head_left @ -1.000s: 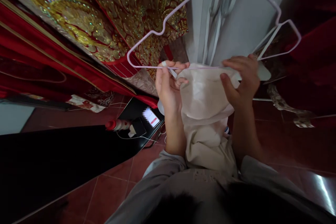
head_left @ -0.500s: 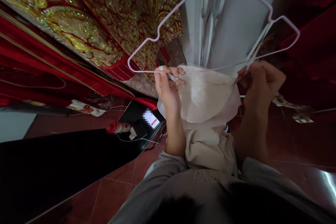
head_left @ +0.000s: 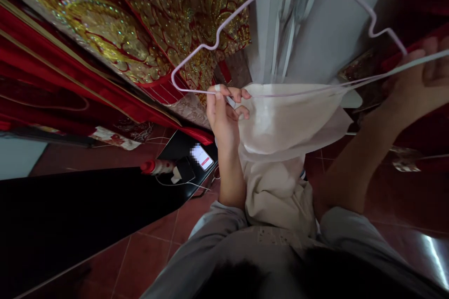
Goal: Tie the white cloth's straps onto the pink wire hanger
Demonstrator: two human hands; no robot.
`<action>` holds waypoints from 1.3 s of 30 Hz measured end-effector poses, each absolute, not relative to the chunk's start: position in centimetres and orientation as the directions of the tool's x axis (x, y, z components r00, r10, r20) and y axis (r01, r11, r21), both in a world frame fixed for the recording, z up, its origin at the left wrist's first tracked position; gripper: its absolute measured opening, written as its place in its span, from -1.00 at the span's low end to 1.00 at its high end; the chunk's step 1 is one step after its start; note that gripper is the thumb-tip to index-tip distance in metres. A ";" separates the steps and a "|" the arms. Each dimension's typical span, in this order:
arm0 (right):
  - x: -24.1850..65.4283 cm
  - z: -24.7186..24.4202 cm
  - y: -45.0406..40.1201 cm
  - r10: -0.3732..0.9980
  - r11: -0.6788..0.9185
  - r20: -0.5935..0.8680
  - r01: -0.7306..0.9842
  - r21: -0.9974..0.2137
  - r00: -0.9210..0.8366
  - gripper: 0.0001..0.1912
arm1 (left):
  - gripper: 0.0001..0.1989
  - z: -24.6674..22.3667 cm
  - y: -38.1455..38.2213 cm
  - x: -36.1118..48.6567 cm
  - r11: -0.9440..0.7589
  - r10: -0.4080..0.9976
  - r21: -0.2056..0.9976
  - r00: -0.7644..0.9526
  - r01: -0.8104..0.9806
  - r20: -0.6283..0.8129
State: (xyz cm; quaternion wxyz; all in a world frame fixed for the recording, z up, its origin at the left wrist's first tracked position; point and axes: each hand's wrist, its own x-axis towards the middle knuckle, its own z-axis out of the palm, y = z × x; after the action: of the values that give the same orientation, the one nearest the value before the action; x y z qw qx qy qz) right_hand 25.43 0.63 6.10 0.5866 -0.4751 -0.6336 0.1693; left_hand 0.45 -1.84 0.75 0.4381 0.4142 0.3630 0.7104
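A pale pink hanger [head_left: 218,32] spans the upper middle, its right end partly hidden by my right hand. My left hand [head_left: 226,112] is closed on the hanger's bottom bar near its left corner, at the edge of a white, sheer-layered garment [head_left: 291,119]. The garment hangs below the bar, in front of my beige trousers. Out at the right, my right hand [head_left: 416,77] is closed on a thin white strap [head_left: 389,73], stretched rightward past the hanger's end. Blur hides exactly how its fingers grip.
Red clothes with gold sequins [head_left: 168,14] hang at the upper left. A black table [head_left: 91,215] at the lower left carries a lit phone [head_left: 202,158] and a red-capped bottle [head_left: 154,167]. Dark red fabric hangs at the right, and a grey door-like surface [head_left: 333,23] stands ahead.
My right hand has moved to the right and slightly up, drawing the strap taut past the hanger's end. The garment has spread rightward. My left hand keeps its hold.
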 end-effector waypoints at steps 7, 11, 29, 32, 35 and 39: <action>22.8 2.3 -2.7 0.707 0.492 0.701 0.644 -0.586 0.097 -0.67 | -0.64 0.7 -2.3 1.9 -0.396 0.915 0.828 -0.252 -0.397 0.316; 21.6 0.6 -2.6 0.730 0.524 0.679 0.700 -0.486 -0.075 -0.70 | -0.68 0.7 -2.6 1.9 -0.391 0.913 0.836 -0.278 -0.385 0.298; 22.6 0.7 -2.9 0.721 0.514 0.687 0.734 -0.444 -0.090 -0.74 | -0.74 2.5 -0.5 -8.7 -0.590 0.727 0.785 -0.300 0.189 0.618; 22.1 0.3 -3.1 0.715 0.495 0.697 0.743 -0.451 -0.053 -0.77 | -0.78 5.1 -0.5 -7.2 -0.545 0.804 0.806 -0.129 0.229 0.580; 21.6 0.1 -3.3 0.696 0.478 0.718 0.757 -0.446 -0.016 -0.78 | -0.81 6.8 -0.4 -6.0 -0.551 0.786 0.792 -0.154 0.264 0.598; 21.3 -0.1 -3.4 0.706 0.468 0.708 0.765 -0.443 -0.022 -0.76 | -0.81 7.1 -0.2 -5.8 -0.516 0.829 0.840 -0.152 0.166 0.539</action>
State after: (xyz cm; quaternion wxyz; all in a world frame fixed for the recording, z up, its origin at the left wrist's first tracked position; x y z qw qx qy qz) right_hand 21.33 -3.40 -0.06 0.4734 -0.5149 -0.7140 -0.0311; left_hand -5.76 -0.21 7.11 0.2612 0.5962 0.4168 0.6344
